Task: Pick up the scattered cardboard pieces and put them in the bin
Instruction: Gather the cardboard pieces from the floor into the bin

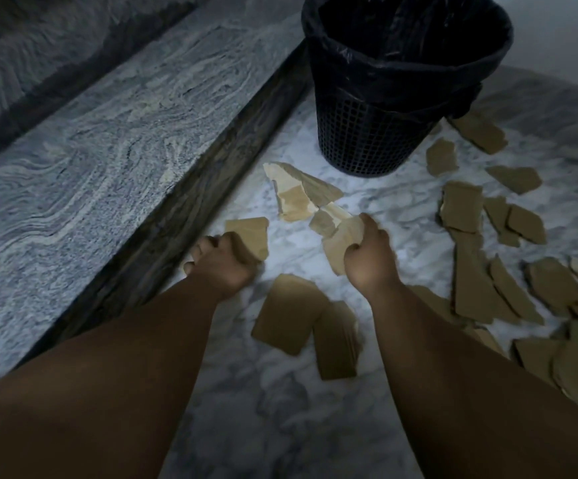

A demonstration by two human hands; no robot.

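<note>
We see both forearms reaching in from the bottom of the frame over a white marble floor [280, 420]. Our left hand [223, 262], at centre left, is closed around a tan cardboard piece [250, 233] that sticks up past the fingers. Our right hand [370, 252], at centre, is closed on a second, paler cardboard scrap [341, 242]; its upper end lies just beside other torn bits on the floor, and we cannot tell whether they touch.

The black mesh bin [370, 143] stands at upper centre right, lined with a black plastic bag [405, 63] folded over the rim. We cannot tell what is inside; the interior is dark.

A cluster of light, torn cardboard [297, 191] lies between the bin and our hands. Two larger flat brown pieces [289, 314] lie just below the hands, near centre. Many more brown scattered pieces [481, 288] cover the floor along the right side of the frame, some overlapping, a few close to the base of the bin.

A grey veined stone step [90, 160] runs diagonally across the left of the frame, with a dark riser along its edge.
</note>
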